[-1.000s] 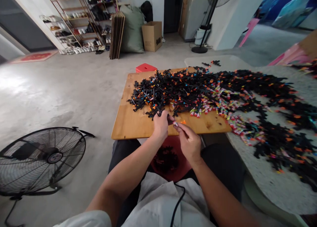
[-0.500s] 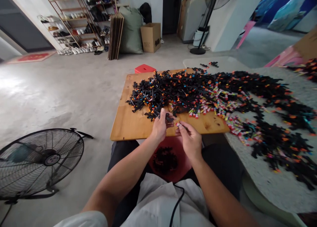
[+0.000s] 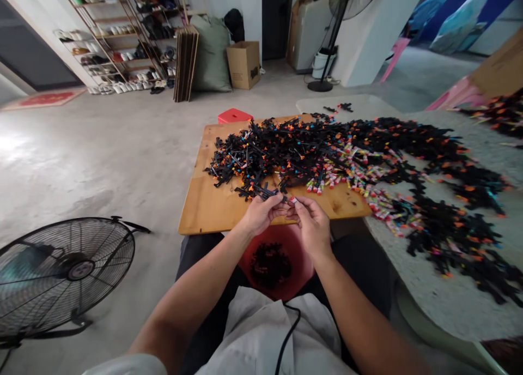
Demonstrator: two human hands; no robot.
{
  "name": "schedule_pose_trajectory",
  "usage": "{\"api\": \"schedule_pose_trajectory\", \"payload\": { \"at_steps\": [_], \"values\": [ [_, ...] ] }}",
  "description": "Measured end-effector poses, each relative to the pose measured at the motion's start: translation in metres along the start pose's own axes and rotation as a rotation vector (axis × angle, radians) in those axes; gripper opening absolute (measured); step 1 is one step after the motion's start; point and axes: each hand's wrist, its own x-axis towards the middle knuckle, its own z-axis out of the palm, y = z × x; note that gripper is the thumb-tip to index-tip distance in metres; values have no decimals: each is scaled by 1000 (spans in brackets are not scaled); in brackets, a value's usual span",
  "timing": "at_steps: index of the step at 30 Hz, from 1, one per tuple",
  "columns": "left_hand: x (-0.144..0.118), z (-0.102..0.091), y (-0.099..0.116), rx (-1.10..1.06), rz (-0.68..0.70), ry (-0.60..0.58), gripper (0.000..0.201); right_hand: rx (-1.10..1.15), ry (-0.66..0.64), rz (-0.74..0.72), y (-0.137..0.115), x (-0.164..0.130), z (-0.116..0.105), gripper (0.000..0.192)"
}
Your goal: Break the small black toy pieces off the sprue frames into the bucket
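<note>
The left hand (image 3: 258,213) pinches a small black plastic piece (image 3: 267,193) between thumb and fingers, at the near edge of the wooden board table (image 3: 204,211). The right hand (image 3: 311,228) meets it from 3 o'clock, its fingers clenched on a small white-and-pink capped part (image 3: 292,200); the two parts are touching or nearly so, but I cannot tell whether they are joined.

Judging by the layout, the work is far from over — a broad heap of black pieces with orange and blue tips (image 3: 286,149) covers the board from 11 to 1 o'clock, with a band of colourful capped parts (image 3: 347,173) spreading toward 2 o'clock onto the speckled grey table (image 3: 449,304). A red plastic basin (image 3: 302,255) in the lap, at 6 o'clock from the hands, holds only a modest dark mound of pieces.

Against half a second earlier, both hands have drawn slightly nearer to the body and closer together, and the black piece has come off the heap's edge.
</note>
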Motion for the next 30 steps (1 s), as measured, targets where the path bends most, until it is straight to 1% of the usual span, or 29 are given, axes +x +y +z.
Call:
{"api": "schedule_pose_trajectory", "payload": {
  "at_steps": [3,6,9,12,18,23,27,30],
  "values": [
    [1,0,0,20,8,14,38,-19,6,-17,-4,0,0,39],
    [0,1,0,51,-4,23,41,-88,10,-36,-5,0,-2,42],
    [1,1,-2,73,-11,32,44,-165,9,-72,-2,0,-5,44],
    [3,-1,-4,74,-13,38,46,-176,7,-79,2,2,-9,43],
    [4,-3,-4,136,-20,6,46,-200,-6,-95,8,7,-13,44],
    [2,-2,-4,110,-2,34,44,-264,-37,-96,3,8,-14,44],
    [1,-3,-4,87,-27,19,43,-293,-7,-131,2,4,-14,42],
    [-1,-4,-4,111,-16,39,43,-372,-33,-178,1,2,-15,40]
  ]
}}
